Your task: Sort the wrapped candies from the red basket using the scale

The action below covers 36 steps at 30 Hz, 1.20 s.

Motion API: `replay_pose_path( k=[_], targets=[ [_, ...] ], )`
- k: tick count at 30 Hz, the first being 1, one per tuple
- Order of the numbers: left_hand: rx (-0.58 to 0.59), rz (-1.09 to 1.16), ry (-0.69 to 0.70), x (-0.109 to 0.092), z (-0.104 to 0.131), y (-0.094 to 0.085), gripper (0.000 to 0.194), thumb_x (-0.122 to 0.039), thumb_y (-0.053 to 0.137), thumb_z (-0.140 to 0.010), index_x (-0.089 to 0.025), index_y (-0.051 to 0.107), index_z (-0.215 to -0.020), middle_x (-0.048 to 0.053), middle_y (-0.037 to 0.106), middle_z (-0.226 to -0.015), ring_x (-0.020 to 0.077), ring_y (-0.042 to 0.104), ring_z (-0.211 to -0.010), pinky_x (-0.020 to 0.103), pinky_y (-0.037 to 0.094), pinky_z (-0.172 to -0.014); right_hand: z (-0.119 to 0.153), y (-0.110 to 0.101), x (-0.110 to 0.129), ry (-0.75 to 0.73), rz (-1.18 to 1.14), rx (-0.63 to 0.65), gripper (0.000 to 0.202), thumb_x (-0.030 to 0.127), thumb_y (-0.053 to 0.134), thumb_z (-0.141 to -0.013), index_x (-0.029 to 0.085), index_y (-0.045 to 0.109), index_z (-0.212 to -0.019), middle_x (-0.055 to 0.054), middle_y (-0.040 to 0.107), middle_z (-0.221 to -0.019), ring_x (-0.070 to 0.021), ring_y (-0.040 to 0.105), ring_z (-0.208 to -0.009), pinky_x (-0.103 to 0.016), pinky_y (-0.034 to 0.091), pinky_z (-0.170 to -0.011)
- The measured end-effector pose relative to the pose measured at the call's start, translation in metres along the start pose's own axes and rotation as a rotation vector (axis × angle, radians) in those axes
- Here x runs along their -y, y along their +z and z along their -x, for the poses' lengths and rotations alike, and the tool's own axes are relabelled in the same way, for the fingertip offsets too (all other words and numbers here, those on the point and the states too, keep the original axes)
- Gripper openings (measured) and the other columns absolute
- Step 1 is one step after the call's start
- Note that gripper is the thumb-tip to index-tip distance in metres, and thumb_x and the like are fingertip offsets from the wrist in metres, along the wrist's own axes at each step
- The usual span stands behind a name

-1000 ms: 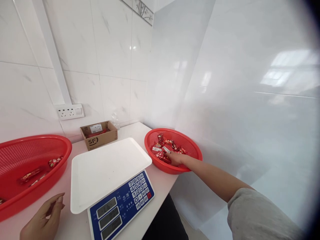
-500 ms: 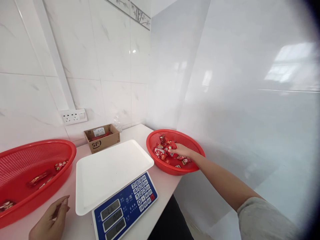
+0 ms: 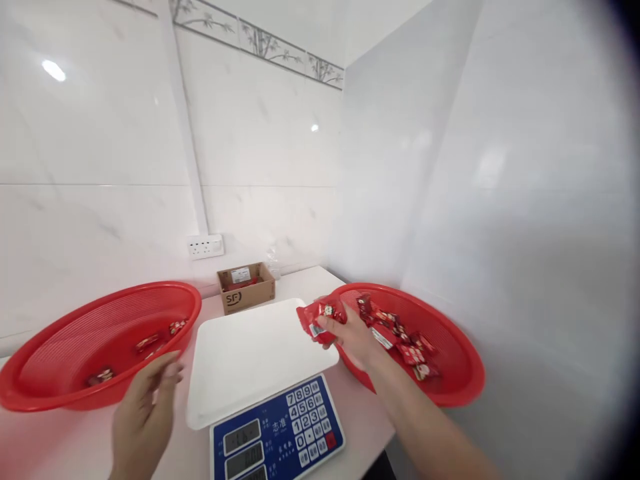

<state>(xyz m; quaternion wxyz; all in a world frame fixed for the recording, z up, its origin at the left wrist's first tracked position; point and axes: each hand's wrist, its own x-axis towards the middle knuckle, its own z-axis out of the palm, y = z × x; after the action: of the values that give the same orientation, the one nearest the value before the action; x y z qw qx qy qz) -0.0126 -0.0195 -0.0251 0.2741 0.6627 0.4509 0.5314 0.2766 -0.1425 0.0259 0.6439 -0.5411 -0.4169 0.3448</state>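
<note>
My right hand (image 3: 345,330) grips a red candy packet (image 3: 320,317) with the thumb across its front. It is above the right edge of the white scale tray (image 3: 250,353), beside the right red basket (image 3: 465,353). Several red wrapped packets (image 3: 413,353) lie in that basket. My left hand (image 3: 145,413) is left of the scale, in front of the left red basket (image 3: 65,320). Its fingers are loosely bent, slightly apart from the thumb, and nothing shows between them. A few wrapped packets (image 3: 147,342) lie in the left basket. The tray carries nothing.
The scale's blue keypad panel (image 3: 275,433) faces me. Behind the tray stands a small cardboard box (image 3: 250,293) with red items in it, and a clear plastic object (image 3: 273,260) beside it. Walls close off the back and right; a power socket (image 3: 206,247) is on the back wall.
My right hand has come up out of the right basket, moving left with a red packet in its grip. The view has turned left; my left hand stays near the left basket.
</note>
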Motion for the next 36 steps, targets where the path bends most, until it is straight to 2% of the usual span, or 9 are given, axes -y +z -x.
replay_pose_path(
  k=[4,7,10,13,18,24,29,33,36],
  targets=[
    [0.277,0.083,0.178,-0.080,0.008,0.033,0.026,-0.038,0.055,-0.077,-0.025,0.061,-0.098,0.004,0.063,-0.096,0.0183,0.058,-0.084,0.027,0.047,-0.068,-0.007,0.049,-0.004,-0.078,-0.026,0.209,0.039,0.037,0.069,-0.068,0.020,0.052,-0.099,0.002,0.059,-0.072,-0.0116,0.056,-0.058,-0.024,0.046,-0.048],
    [0.429,0.112,0.207,-0.102,0.007,0.054,0.035,-0.034,0.054,-0.079,-0.030,0.056,-0.113,0.005,0.059,-0.100,0.0171,0.056,-0.079,0.027,0.046,-0.062,-0.012,0.070,-0.005,-0.108,0.043,0.292,0.033,0.034,0.066,-0.071,0.019,0.053,-0.097,0.001,0.058,-0.075,-0.0104,0.052,-0.060,-0.024,0.044,-0.050],
    [0.448,0.144,0.204,-0.097,0.002,0.063,0.030,-0.027,0.053,-0.079,-0.028,0.059,-0.108,0.005,0.058,-0.101,0.0167,0.055,-0.082,0.030,0.046,-0.070,-0.017,0.077,-0.003,-0.144,0.156,0.376,0.030,0.030,0.065,-0.072,0.022,0.055,-0.099,0.000,0.061,-0.086,-0.0126,0.054,-0.071,-0.027,0.047,-0.062],
    [0.439,0.228,0.089,-0.087,-0.004,0.063,0.016,-0.027,0.056,-0.077,-0.023,0.059,-0.092,0.003,0.059,-0.090,0.0156,0.055,-0.078,0.030,0.046,-0.070,-0.020,0.074,-0.002,-0.148,0.188,0.474,0.039,0.029,0.066,-0.073,0.025,0.052,-0.108,-0.001,0.060,-0.100,-0.0161,0.056,-0.089,-0.033,0.045,-0.078],
    [0.487,0.475,-0.120,-0.079,-0.011,0.061,0.018,-0.034,0.060,-0.075,-0.019,0.054,-0.083,0.000,0.056,-0.074,0.0123,0.052,-0.063,0.026,0.046,-0.058,-0.026,0.067,-0.008,-0.046,0.097,0.589,0.054,0.038,0.060,-0.079,0.023,0.038,-0.126,-0.003,0.061,-0.093,-0.0139,0.058,-0.078,-0.032,0.048,-0.070],
    [0.348,0.600,-0.190,-0.066,-0.023,0.064,0.018,-0.032,0.065,-0.072,-0.019,0.055,-0.080,-0.002,0.053,-0.072,0.0100,0.050,-0.066,0.022,0.043,-0.060,-0.035,0.064,-0.016,-0.071,-0.100,0.413,0.042,0.039,0.053,-0.084,0.026,0.043,-0.123,-0.006,0.054,-0.121,-0.0182,0.058,-0.099,-0.037,0.053,-0.077],
    [0.430,0.820,-0.376,-0.061,-0.027,0.067,0.018,-0.030,0.064,-0.074,-0.022,0.054,-0.087,-0.003,0.053,-0.079,0.0078,0.050,-0.064,0.021,0.043,-0.058,-0.036,0.060,-0.017,-0.073,-0.106,0.352,0.034,0.041,0.053,-0.084,0.025,0.053,-0.114,-0.006,0.060,-0.113,-0.0194,0.060,-0.093,-0.037,0.054,-0.073],
    [0.453,0.840,-0.430,-0.062,-0.027,0.068,0.017,-0.026,0.060,-0.077,-0.025,0.057,-0.094,-0.002,0.054,-0.086,0.0078,0.049,-0.066,0.020,0.043,-0.057,-0.036,0.059,-0.009,-0.129,-0.059,0.337,0.034,0.042,0.052,-0.084,0.027,0.052,-0.114,-0.006,0.060,-0.111,-0.0182,0.060,-0.090,-0.034,0.055,-0.070],
    [0.481,0.823,-0.452,-0.062,-0.026,0.066,0.020,-0.027,0.058,-0.078,-0.025,0.057,-0.097,-0.002,0.051,-0.075,0.0065,0.042,-0.056,0.016,0.034,-0.045,-0.037,0.062,-0.003,-0.175,0.046,0.359,0.032,0.042,0.050,-0.085,0.025,0.054,-0.112,-0.005,0.061,-0.106,-0.0154,0.060,-0.081,-0.030,0.054,-0.064]
  ],
)
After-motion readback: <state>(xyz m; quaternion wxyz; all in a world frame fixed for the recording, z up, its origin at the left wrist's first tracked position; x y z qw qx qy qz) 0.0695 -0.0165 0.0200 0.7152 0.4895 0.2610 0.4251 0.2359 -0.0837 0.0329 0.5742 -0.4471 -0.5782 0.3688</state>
